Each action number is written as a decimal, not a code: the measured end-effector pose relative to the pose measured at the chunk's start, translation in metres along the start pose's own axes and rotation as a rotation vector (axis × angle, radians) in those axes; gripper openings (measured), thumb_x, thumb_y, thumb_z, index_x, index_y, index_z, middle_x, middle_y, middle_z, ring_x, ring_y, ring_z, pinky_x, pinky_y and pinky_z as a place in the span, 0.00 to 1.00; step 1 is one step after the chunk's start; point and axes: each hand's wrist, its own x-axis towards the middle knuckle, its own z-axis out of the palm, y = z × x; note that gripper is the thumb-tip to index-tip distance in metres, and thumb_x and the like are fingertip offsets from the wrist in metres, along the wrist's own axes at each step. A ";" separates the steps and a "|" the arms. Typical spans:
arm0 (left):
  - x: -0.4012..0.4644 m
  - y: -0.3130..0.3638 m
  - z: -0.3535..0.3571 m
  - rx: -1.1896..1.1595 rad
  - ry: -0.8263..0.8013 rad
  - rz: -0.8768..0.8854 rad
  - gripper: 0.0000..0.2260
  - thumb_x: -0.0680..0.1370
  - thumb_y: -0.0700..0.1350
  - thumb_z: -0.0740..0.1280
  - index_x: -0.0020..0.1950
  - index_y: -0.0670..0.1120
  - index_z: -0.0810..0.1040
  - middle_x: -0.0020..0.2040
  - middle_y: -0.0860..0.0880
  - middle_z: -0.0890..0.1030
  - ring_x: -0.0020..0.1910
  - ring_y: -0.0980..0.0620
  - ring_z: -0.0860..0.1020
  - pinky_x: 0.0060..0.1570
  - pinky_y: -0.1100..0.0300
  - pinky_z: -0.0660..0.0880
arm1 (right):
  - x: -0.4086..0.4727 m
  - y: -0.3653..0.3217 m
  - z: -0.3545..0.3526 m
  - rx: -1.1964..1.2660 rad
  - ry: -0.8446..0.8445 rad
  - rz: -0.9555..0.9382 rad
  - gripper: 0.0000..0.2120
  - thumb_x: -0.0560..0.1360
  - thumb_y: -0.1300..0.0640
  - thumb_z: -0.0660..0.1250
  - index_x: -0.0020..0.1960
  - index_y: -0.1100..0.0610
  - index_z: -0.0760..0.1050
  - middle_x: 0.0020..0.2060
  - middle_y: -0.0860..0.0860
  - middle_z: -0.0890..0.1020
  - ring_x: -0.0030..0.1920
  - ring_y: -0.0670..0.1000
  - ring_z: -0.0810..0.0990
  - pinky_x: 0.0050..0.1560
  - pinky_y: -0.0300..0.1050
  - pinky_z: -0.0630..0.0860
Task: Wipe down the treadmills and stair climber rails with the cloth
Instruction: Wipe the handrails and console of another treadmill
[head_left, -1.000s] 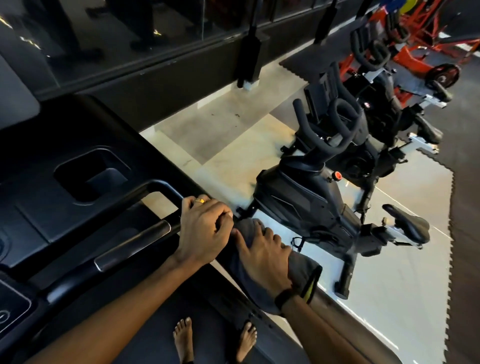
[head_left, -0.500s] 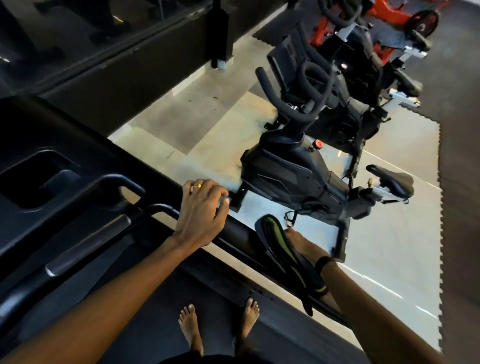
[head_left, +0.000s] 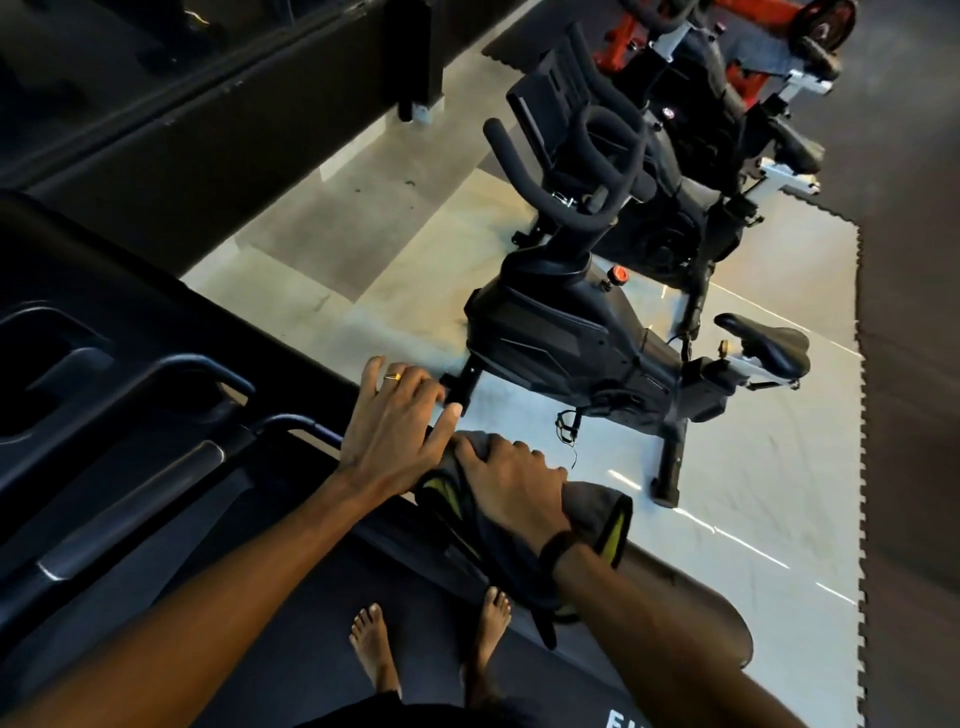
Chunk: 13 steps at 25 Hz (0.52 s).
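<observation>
1. Right hand (head_left: 511, 486) clutching grey-and-yellow cloth (head_left: 597, 512), draped over treadmill side rail (head_left: 691, 608).
2. Left hand (head_left: 397, 421) just beside, fingers straight, resting flat on same rail.
3. Bare feet (head_left: 374, 649) on treadmill belt (head_left: 291, 623) below.
4. Black exercise bike (head_left: 571, 332) beyond rail.

Grey cloth (head_left: 592, 506), seemingly yellow-green trim.

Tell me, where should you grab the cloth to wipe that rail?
Probably from above, at its middle, where the cloth drapes over the rail. The right hand grips it there already, and both ends hang down the sides.
</observation>
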 end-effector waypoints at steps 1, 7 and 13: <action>0.000 -0.002 0.000 -0.002 -0.003 0.002 0.20 0.81 0.55 0.54 0.48 0.44 0.80 0.47 0.47 0.80 0.51 0.44 0.77 0.68 0.43 0.62 | 0.018 0.000 -0.007 0.102 -0.086 0.007 0.33 0.78 0.29 0.46 0.69 0.48 0.73 0.64 0.55 0.77 0.64 0.62 0.75 0.65 0.61 0.68; -0.002 -0.003 -0.002 0.049 -0.053 0.027 0.21 0.81 0.55 0.50 0.49 0.45 0.78 0.48 0.47 0.78 0.53 0.45 0.75 0.73 0.42 0.56 | 0.057 0.058 -0.019 0.237 -0.416 0.022 0.24 0.87 0.49 0.46 0.78 0.60 0.61 0.77 0.59 0.64 0.75 0.59 0.65 0.70 0.47 0.60; 0.004 0.011 -0.001 0.031 0.044 0.162 0.19 0.79 0.52 0.55 0.51 0.42 0.80 0.49 0.45 0.79 0.54 0.43 0.77 0.74 0.41 0.55 | 0.010 0.164 -0.014 0.180 -0.203 0.185 0.18 0.86 0.53 0.51 0.64 0.63 0.73 0.66 0.63 0.76 0.65 0.61 0.75 0.63 0.52 0.70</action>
